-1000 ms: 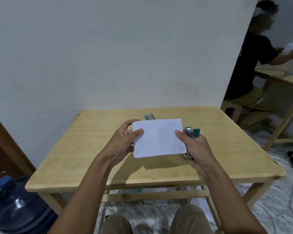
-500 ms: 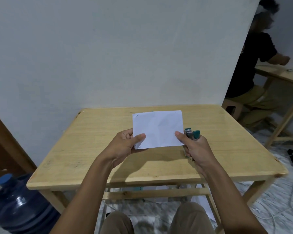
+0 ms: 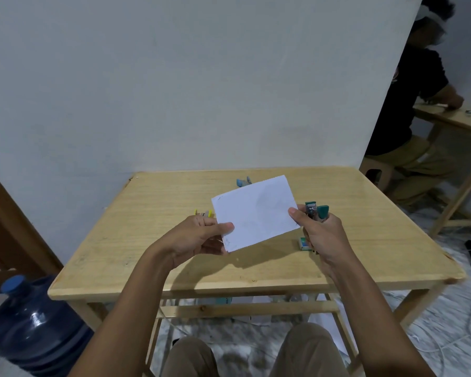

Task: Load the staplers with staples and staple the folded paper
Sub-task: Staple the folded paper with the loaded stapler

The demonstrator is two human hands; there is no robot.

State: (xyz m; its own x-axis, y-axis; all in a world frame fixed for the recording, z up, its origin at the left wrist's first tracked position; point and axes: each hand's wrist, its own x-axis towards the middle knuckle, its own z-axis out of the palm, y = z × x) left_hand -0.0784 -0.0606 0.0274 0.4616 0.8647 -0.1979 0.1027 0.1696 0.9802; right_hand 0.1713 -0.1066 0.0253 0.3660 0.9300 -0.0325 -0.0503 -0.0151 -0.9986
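A white folded paper is held tilted above the wooden table. My left hand pinches its lower left corner between thumb and fingers. My right hand grips a green stapler in its curled fingers, and its thumb presses the paper's right edge. A blue stapler lies at the back of the table, partly hidden by the paper. A yellow stapler peeks out behind my left hand. A small green staple box lies on the table under my right hand.
A blue water jug stands on the floor at the left. Another person sits at a second table on the right. Cables lie on the floor at the right. The wall stands just behind the table.
The paper has been turned, its left side dropping and its right side rising. My left hand shifted to the lower left corner, which uncovers the yellow stapler and the staple box.
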